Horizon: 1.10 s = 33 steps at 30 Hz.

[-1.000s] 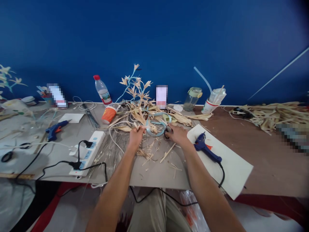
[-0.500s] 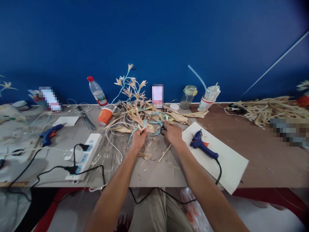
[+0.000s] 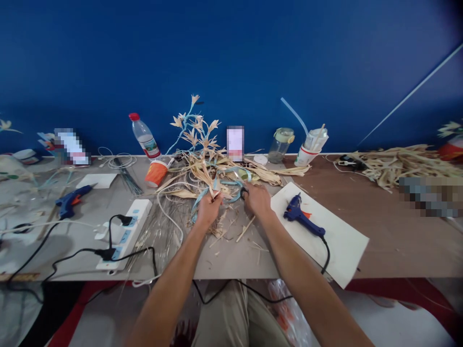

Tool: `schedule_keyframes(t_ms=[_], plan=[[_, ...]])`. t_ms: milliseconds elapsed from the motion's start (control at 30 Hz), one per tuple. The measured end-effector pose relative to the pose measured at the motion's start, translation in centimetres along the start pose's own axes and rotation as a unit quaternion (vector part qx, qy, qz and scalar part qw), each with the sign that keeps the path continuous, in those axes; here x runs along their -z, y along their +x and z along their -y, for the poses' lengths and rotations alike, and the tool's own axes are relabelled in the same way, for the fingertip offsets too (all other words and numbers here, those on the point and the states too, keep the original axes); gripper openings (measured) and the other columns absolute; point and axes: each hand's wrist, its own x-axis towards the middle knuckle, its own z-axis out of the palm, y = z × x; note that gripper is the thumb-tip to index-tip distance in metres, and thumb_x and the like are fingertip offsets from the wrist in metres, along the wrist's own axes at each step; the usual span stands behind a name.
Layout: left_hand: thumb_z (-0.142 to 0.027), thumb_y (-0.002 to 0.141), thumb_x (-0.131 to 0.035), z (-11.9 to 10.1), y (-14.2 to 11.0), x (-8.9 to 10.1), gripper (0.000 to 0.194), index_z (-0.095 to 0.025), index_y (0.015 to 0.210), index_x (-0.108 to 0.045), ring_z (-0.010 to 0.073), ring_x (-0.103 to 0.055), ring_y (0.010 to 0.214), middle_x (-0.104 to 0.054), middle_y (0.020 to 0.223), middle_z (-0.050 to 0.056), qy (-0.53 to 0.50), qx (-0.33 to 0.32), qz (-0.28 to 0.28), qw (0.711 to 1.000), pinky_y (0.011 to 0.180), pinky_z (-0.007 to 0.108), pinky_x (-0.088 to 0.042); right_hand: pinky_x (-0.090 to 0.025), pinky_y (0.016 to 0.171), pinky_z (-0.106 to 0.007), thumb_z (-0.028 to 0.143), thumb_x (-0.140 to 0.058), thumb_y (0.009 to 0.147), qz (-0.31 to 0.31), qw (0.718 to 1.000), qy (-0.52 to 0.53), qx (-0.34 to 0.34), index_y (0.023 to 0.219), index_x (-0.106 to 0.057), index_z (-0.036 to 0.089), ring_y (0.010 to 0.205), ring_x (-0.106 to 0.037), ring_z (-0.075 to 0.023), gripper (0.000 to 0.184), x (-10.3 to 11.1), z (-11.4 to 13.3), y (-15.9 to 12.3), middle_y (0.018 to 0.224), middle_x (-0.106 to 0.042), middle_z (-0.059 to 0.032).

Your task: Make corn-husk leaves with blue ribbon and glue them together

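Note:
My left hand (image 3: 209, 211) is closed, its fingertips pinching a pale strip of dried corn husk (image 3: 214, 193). Light blue tape (image 3: 199, 198) lies close beside those fingers. Just to the right, my right hand (image 3: 258, 198) is wrapped round black-handled scissors (image 3: 243, 193); their blades are hard to make out against the clutter. Behind both hands spreads a heap of dried husks (image 3: 265, 172). From its left side rises a blue-wrapped branch (image 3: 185, 127) with several husk flowers (image 3: 193, 139).
A blue glue gun (image 3: 302, 217) rests on a white board (image 3: 342, 248) to the right. Left are a power strip (image 3: 126, 238), an orange paper cup (image 3: 156, 173), a bottle (image 3: 146, 140) and another glue gun (image 3: 70, 201). A phone (image 3: 235, 144), jar (image 3: 281, 147) and cup (image 3: 307, 156) stand behind.
Both hands stay almost in place, with the same husk strip and scissors. The whole view has shifted very slightly.

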Motion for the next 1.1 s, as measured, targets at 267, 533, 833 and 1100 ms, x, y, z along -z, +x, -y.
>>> schedule_keyframes(t_ms=[267, 533, 833, 1100], plan=[[-0.04, 0.079, -0.05, 0.1, 0.1, 0.0, 0.025, -0.017, 0.069, -0.054, 0.0065, -0.032, 0.043, -0.048, 0.056, -0.003, -0.075, 0.037, 0.034, 0.996, 0.044, 0.022, -0.026, -0.03, 0.091, -0.034, 0.025, -0.039, 0.088, 0.021, 1.0, -0.011, 0.016, 0.121, -0.055, 0.015, 0.1, -0.052, -0.0239, 0.038, -0.5, 0.2, 0.1, 0.102, -0.063, -0.0147], [-0.041, 0.076, -0.053, 0.4, 0.1, -0.3, 0.023, -0.018, 0.074, -0.054, 0.0061, -0.031, 0.041, -0.047, 0.056, -0.004, -0.104, 0.052, 0.035, 0.993, 0.043, 0.022, -0.024, -0.028, 0.093, -0.038, 0.026, -0.039, 0.087, -0.003, 1.0, 0.003, 0.014, 0.13, -0.049, 0.016, 0.108, -0.046, -0.028, 0.045, -0.9, 0.2, 0.1, 0.108, -0.059, -0.0171], [-0.04, 0.076, -0.053, -0.1, 0.1, -0.2, 0.026, -0.017, 0.065, -0.05, 0.0057, -0.03, 0.041, -0.043, 0.052, -0.005, -0.115, 0.057, 0.022, 0.991, 0.043, 0.023, -0.023, -0.039, 0.086, -0.034, 0.033, -0.038, 0.087, -0.058, 0.95, 0.305, -0.025, 0.111, -0.061, 0.015, 0.099, -0.053, -0.0226, 0.038, 0.6, 0.7, -0.2, 0.109, -0.059, -0.0126], [-0.038, 0.079, -0.051, -0.2, 0.2, -0.2, 0.025, -0.017, 0.065, -0.05, 0.007, -0.033, 0.043, -0.042, 0.052, -0.004, -0.117, 0.051, -0.004, 0.992, 0.045, 0.024, -0.026, -0.042, 0.08, -0.028, 0.037, -0.06, 0.074, 0.019, 0.858, 0.511, 0.041, 0.094, -0.062, 0.012, 0.083, -0.055, -0.0162, 0.032, 0.8, 3.2, -1.5, 0.092, -0.064, -0.0083]])
